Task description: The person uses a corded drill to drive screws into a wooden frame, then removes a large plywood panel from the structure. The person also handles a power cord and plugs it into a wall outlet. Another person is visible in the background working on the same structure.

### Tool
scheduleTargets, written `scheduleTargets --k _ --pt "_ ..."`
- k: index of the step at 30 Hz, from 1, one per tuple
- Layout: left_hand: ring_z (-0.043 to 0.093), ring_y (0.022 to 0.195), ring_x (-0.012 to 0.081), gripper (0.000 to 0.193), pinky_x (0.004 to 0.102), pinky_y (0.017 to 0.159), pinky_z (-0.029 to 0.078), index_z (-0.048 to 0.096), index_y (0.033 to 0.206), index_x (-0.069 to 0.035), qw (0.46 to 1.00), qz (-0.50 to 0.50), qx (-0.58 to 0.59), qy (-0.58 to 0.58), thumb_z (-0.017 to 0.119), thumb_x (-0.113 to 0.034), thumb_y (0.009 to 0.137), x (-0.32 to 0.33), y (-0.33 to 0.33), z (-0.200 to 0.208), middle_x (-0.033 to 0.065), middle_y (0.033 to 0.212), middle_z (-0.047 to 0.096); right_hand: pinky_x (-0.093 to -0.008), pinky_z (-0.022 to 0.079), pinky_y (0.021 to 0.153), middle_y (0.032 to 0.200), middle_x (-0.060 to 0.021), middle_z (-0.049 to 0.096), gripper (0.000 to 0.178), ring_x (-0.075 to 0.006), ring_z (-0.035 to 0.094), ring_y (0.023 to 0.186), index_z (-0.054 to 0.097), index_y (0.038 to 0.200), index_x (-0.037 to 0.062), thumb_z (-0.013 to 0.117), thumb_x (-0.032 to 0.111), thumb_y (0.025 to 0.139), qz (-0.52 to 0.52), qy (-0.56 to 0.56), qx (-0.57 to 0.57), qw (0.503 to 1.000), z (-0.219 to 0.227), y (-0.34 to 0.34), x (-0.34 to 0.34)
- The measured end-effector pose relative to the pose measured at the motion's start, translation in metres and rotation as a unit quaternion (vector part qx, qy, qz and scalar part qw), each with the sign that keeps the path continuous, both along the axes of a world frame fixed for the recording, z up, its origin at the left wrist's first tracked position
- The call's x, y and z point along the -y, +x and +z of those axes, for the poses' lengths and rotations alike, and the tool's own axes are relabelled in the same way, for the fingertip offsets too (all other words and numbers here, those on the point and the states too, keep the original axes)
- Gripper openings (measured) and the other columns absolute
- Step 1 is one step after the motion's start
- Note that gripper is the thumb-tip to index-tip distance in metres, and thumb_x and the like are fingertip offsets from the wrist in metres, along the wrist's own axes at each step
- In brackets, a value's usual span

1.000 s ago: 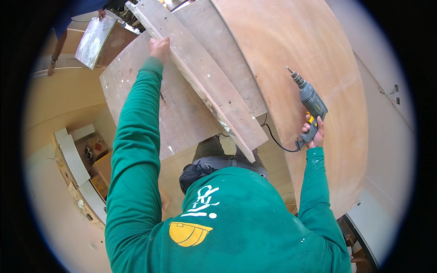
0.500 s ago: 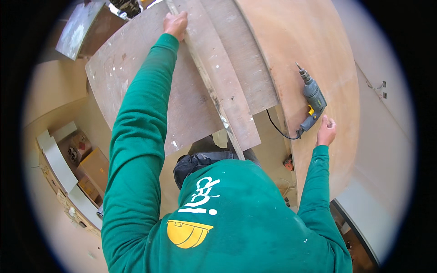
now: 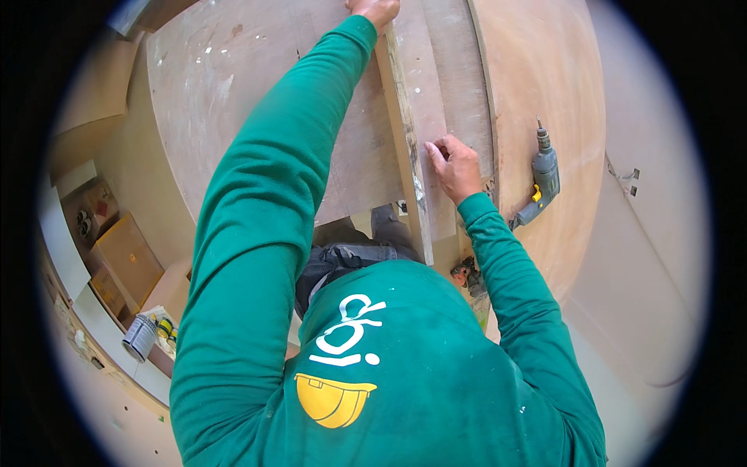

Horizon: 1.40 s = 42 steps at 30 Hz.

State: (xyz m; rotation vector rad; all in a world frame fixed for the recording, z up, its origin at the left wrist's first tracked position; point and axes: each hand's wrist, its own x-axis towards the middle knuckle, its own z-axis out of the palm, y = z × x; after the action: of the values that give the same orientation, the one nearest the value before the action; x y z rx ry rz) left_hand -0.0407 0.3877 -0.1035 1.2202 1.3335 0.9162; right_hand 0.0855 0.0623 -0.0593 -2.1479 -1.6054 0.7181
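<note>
A long, narrow wooden batten [image 3: 405, 140] runs lengthwise over paint-spotted plywood sheets [image 3: 257, 101]. At its far end my left hand [image 3: 375, 11] is closed around it, partly cut off by the upper picture edge. My right hand [image 3: 457, 167] is over the plywood just right of the batten, apart from it. Its fingers are curled in toward the thumb; whatever they hold, if anything, is hidden. A grey power drill [image 3: 546, 173] with a yellow trigger lies on its side on a smoother plywood sheet [image 3: 537, 70] to the right.
Cardboard boxes [image 3: 128, 261] stand at the lower left, with a can [image 3: 140, 336] on a ledge near them. Below my right forearm, a dark tool [image 3: 468, 276] is partly visible. A pale wall [image 3: 661, 233] rises along the right side.
My right hand has moved left from beside the drill to near the batten, and its fingers have curled. My left hand and the batten have shifted right and farther up in view.
</note>
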Motion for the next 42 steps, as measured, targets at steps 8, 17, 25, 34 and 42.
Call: scheduleTargets --k 8,17,25,34,42 --pt "0.067 0.109 0.0384 0.051 0.0446 0.090 0.056 0.056 0.131 0.001 0.999 -0.006 -0.021 0.023 0.065 -0.029 0.091 -0.001 0.007 -0.005 0.0248 0.121 0.067 -0.0432 0.055 0.070 0.083 -0.0168 0.072 0.021 -0.0347 0.070 0.076 0.069 0.091 0.0038 0.076 0.024 0.093 -0.013 -0.001 0.014 1.000 0.006 -0.002 -0.001" --pt "0.069 0.104 0.0353 0.038 0.0432 0.086 0.057 0.062 0.126 -0.004 0.997 -0.003 -0.063 0.043 0.061 -0.025 0.094 -0.011 0.013 -0.016 0.0208 0.115 0.070 -0.0411 0.054 0.071 0.084 -0.0166 0.071 0.022 -0.0309 0.070 0.077 0.066 0.092 0.0028 0.075 0.022 0.094 -0.019 -0.011 -0.001 1.000 0.012 0.015 -0.004" --pt "0.071 0.100 0.0326 0.029 0.0419 0.082 0.058 0.067 0.120 -0.008 0.984 -0.021 -0.159 0.078 0.057 -0.021 0.097 -0.021 0.022 -0.027 0.0172 0.109 0.073 -0.0410 0.053 0.083 0.109 -0.0198 0.070 0.025 -0.0310 0.068 0.092 0.064 0.092 0.0003 0.071 0.023 0.098 -0.108 0.044 -0.048 0.992 -0.013 0.012 0.026" --pt "0.073 0.095 0.0298 0.022 0.0416 0.077 0.059 0.074 0.110 -0.012 0.970 0.052 -0.226 0.080 0.056 -0.017 0.098 -0.024 0.042 -0.042 0.0134 0.101 0.076 -0.0400 0.053 0.084 0.116 -0.0219 0.067 0.024 -0.0316 0.067 0.097 0.064 0.091 0.0005 0.069 0.022 0.099 -0.091 0.042 -0.021 0.995 -0.010 0.014 0.031" --pt "0.075 0.089 0.0334 0.016 0.0493 0.071 0.059 0.080 0.087 -0.009 0.823 -0.169 -0.463 0.280 0.065 -0.013 0.084 -0.060 0.040 -0.117 0.0126 0.091 0.077 -0.0398 0.054 0.087 0.120 -0.0231 0.067 0.021 -0.0336 0.067 0.103 0.064 0.092 0.0009 0.070 0.020 0.098 -0.072 0.045 -0.042 0.995 -0.013 0.018 0.033"
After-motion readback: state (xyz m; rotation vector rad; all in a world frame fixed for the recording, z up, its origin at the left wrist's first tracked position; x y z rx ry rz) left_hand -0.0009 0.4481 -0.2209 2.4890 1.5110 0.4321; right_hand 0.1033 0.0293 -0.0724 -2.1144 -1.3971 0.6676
